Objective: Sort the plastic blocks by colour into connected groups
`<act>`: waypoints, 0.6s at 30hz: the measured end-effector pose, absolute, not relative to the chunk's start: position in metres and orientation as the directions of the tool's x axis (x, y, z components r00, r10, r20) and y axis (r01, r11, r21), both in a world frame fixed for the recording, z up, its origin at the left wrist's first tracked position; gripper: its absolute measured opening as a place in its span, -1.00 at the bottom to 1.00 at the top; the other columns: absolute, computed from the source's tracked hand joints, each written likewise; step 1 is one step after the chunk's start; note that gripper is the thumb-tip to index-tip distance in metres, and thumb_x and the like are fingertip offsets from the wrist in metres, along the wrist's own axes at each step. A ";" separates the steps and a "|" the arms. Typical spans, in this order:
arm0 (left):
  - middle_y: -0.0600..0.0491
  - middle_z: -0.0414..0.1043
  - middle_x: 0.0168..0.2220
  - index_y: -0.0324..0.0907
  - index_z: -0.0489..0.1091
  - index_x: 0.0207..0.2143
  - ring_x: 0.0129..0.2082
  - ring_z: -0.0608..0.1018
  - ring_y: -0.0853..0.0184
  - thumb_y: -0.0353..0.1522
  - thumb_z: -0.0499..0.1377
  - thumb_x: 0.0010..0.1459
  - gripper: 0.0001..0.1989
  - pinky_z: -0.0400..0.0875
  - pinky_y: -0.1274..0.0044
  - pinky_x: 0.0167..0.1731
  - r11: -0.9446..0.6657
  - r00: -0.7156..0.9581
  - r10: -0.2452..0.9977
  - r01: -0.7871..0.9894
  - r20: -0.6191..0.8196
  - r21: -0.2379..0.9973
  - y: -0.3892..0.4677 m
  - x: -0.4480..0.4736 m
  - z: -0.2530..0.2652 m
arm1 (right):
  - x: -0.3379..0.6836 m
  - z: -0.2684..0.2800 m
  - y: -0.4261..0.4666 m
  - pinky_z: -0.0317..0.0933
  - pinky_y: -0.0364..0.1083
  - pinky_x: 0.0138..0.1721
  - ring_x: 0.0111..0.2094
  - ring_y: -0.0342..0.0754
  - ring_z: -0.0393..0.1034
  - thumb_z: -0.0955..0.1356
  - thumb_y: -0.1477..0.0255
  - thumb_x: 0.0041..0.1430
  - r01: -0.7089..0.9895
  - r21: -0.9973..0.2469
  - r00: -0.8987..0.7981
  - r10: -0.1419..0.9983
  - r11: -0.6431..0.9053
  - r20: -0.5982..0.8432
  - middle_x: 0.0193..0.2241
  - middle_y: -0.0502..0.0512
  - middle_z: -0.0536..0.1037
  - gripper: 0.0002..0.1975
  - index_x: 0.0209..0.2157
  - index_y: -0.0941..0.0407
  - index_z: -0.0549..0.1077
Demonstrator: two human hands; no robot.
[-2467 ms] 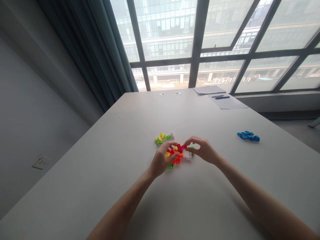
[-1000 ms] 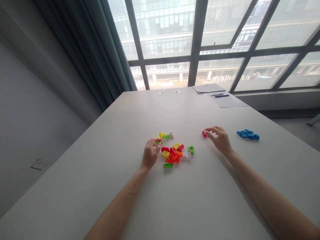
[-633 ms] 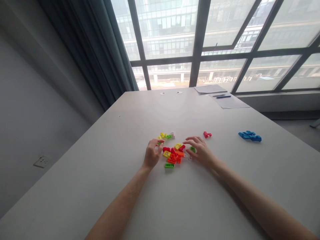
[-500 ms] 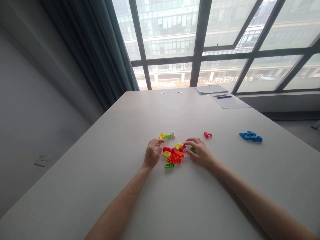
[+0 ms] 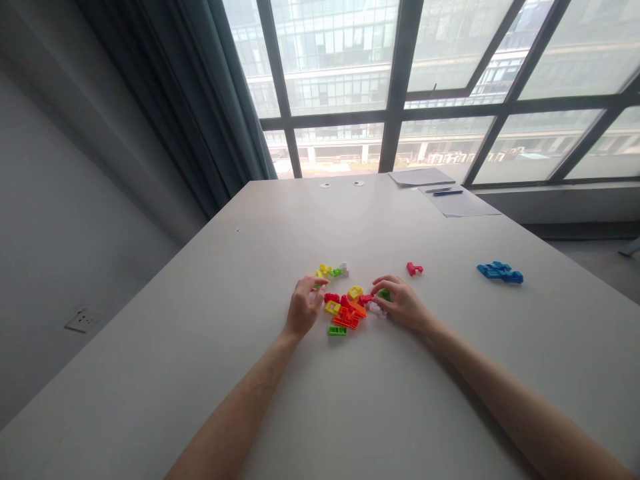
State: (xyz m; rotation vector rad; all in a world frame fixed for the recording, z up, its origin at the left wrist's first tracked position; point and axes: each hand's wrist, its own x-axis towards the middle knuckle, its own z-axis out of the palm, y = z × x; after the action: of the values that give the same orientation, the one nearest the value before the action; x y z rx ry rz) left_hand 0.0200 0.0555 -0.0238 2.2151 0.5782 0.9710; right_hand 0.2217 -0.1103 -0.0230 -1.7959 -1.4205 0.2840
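My left hand rests on the table at the left side of a pile of plastic building pieces, thumb and fingers curved but apart. A little yellow and green shows around its fingertips, and I see no piece plainly held. On the other side, my right hand curves over a green piece with its fingers apart; whether it touches that piece is unclear. Between the hands lie red pieces, orange pieces, yellow pieces and clear pieces. A green block sits at the pile's near edge.
Beyond my left hand is a small yellow-and-green group beside a whitish piece. A red piece lies apart, and joined blue pieces are farther right. Paper sheets and pens lie at the far right of the white table.
My right fingers have drawn slightly right, away from the red piece at the pile's edge. Orange pieces in the pile have shifted a little. My left hand stays nearly still.
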 end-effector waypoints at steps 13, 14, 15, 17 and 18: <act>-0.01 0.44 -0.18 -0.14 0.42 -0.22 -0.10 0.43 0.21 -0.37 0.12 0.21 -0.88 0.37 0.33 -0.03 -0.859 0.698 0.437 0.138 0.567 0.493 0.043 0.018 -0.019 | 0.219 -0.020 -0.112 0.26 0.06 -0.04 -0.11 0.02 0.40 0.37 0.29 0.17 0.682 -0.732 0.358 0.863 0.019 0.356 -0.17 0.14 0.50 -0.85 -0.37 0.07 0.51; -0.02 0.44 -0.18 -0.14 0.43 -0.21 -0.10 0.43 0.21 -0.36 0.13 0.21 -0.88 0.36 0.33 -0.03 -0.867 0.704 0.427 0.140 0.568 0.478 0.040 0.018 -0.018 | 0.218 -0.019 -0.112 0.26 0.06 -0.04 -0.11 0.02 0.39 0.37 0.29 0.17 0.690 -0.723 0.353 0.856 0.033 0.377 -0.17 0.14 0.50 -0.85 -0.37 0.06 0.51; -0.02 0.44 -0.18 -0.14 0.43 -0.20 -0.10 0.43 0.21 -0.35 0.14 0.21 -0.87 0.36 0.33 -0.04 -0.874 0.712 0.415 0.141 0.567 0.464 0.037 0.019 -0.017 | 0.216 -0.018 -0.112 0.26 0.06 -0.04 -0.10 0.03 0.39 0.38 0.28 0.16 0.699 -0.714 0.346 0.850 0.050 0.398 -0.17 0.14 0.50 -0.86 -0.37 0.05 0.51; -0.03 0.44 -0.15 -0.12 0.44 -0.16 -0.08 0.43 0.20 -0.32 0.16 0.21 -0.83 0.35 0.32 -0.03 -0.889 0.730 0.389 0.138 0.562 0.436 0.032 0.020 -0.015 | 0.213 -0.017 -0.112 0.27 0.08 -0.05 -0.10 0.04 0.39 0.39 0.27 0.15 0.713 -0.696 0.325 0.839 0.086 0.437 -0.18 0.14 0.51 -0.86 -0.36 0.04 0.51; -0.03 0.44 -0.14 -0.12 0.45 -0.14 -0.07 0.43 0.19 -0.31 0.17 0.20 -0.81 0.34 0.32 -0.03 -0.898 0.741 0.372 0.135 0.558 0.419 0.029 0.020 -0.014 | 0.212 -0.016 -0.112 0.27 0.09 -0.05 -0.11 0.04 0.39 0.39 0.27 0.15 0.718 -0.689 0.313 0.835 0.103 0.452 -0.18 0.14 0.51 -0.86 -0.36 0.04 0.51</act>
State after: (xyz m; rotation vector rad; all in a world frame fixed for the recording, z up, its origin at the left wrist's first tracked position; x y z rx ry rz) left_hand 0.0198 0.0295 -0.0145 2.5898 0.3918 0.9382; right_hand 0.2117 -0.1124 -0.0158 -1.6401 -1.4333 0.1573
